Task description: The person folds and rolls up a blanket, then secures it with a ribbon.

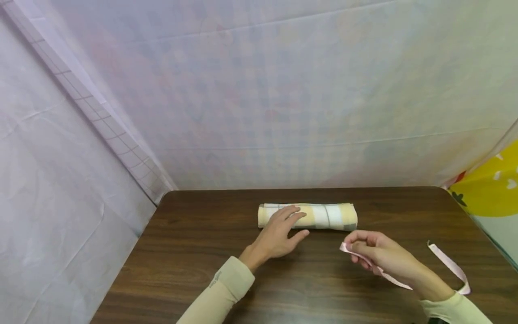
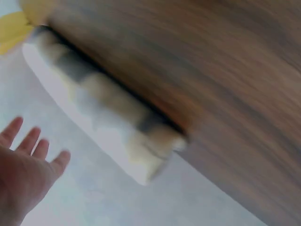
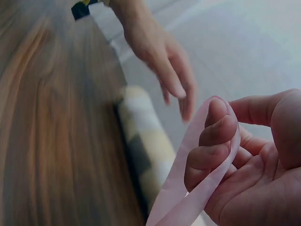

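Note:
A rolled cloth (image 1: 333, 217) in cream, white and grey checks lies crosswise near the table's far edge. My left hand (image 1: 278, 234) is over its left part in the head view, fingers spread and holding nothing. In the left wrist view that hand (image 2: 33, 172) appears apart from the blurred roll (image 2: 110, 106). Between thumb and fingers, my right hand (image 1: 380, 252) pinches a pink ribbon (image 1: 447, 262) just in front of the roll's right end. The right wrist view shows the ribbon (image 3: 181, 200) looping around the fingers. Its other stretch trails to the right over the table.
The dark wood-grain table (image 1: 182, 252) has rounded far corners. Behind it hangs a pale checked sheet (image 1: 283, 112), with white sheeting (image 1: 60, 180) at the left. A yellow printed cloth (image 1: 491, 189) hangs beyond the right edge.

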The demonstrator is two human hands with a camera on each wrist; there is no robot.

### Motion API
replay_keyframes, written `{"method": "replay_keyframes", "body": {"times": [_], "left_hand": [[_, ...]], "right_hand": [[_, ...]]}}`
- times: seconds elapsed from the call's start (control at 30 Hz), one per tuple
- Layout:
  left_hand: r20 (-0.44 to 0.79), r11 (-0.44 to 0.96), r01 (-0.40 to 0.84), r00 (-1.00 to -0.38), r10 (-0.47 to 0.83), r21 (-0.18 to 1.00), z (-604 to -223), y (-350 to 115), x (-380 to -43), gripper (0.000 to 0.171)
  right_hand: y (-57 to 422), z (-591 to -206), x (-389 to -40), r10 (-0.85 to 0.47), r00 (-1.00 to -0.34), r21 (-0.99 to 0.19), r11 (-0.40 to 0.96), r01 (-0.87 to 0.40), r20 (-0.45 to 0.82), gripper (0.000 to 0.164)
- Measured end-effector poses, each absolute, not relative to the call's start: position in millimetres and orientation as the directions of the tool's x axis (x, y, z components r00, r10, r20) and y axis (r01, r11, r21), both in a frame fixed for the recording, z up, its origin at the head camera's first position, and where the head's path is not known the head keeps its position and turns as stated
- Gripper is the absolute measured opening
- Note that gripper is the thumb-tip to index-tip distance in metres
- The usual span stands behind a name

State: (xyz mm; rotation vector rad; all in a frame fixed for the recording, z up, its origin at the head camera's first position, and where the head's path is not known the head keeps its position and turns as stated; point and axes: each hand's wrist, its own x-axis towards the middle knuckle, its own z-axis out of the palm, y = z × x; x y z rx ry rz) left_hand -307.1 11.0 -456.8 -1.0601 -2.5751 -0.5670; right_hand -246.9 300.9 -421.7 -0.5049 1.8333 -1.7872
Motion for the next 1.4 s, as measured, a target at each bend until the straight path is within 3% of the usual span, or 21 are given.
{"method": "replay_keyframes", "body": {"times": [0.17,0.3,0.4,0.67,0.87,1.03,1.13,1.3,1.4], "left_hand": [[0.377,0.453,0.746,-0.649,0.661,0.489,-443.6,23.7,-287.8,0.038],[0.268,0.281,0.625,-0.637,0.723,0.728,-435.9,25.5,-273.7,0.04],[0.192,0.194,0.511,-0.607,0.771,0.837,-432.1,22.7,-264.3,0.04],[0.27,-0.039,0.441,-0.476,0.837,0.897,-428.1,17.4,-251.4,0.021],[0.271,-0.162,0.263,-0.46,0.846,0.951,-425.5,10.6,-248.9,0.026],[0.24,-0.149,0.22,-0.485,0.841,0.964,-421.0,2.1,-249.0,0.027],[0.144,-0.045,0.202,-0.509,0.849,0.978,-414.7,-4.0,-248.9,0.03],[-0.019,0.137,0.216,-0.472,0.881,0.967,-404.6,-13.2,-250.2,0.048],[-0.042,0.179,0.267,-0.449,0.892,0.947,-403.0,-17.3,-251.6,0.045]], "right_hand": [[279.0,-407.1,-245.1,-0.664,-0.745,-0.998,0.068,0.01,-0.052,0.012],[265.7,-400.8,-243.4,-0.717,-0.697,-0.993,0.063,-0.098,0.023,0.012],[258.9,-397.1,-240.7,-0.758,-0.648,-0.989,0.021,-0.144,0.078,0.011],[254.2,-389.8,-234.1,-0.809,-0.562,-0.971,-0.043,-0.237,0.173,0.012],[255.2,-385.9,-232.4,-0.827,-0.539,-0.978,-0.059,-0.198,0.159,0.01],[259.5,-378.5,-229.8,-0.822,-0.552,-0.978,-0.023,-0.207,0.137,0.009],[262.5,-374.1,-228.9,-0.821,-0.548,-0.972,-0.033,-0.231,0.158,0.01],[267.8,-366.8,-227.5,-0.821,-0.535,-0.959,-0.05,-0.281,0.199,0.016],[270.9,-362.3,-225.8,-0.816,-0.545,-0.958,-0.033,-0.286,0.191,0.017]]}}
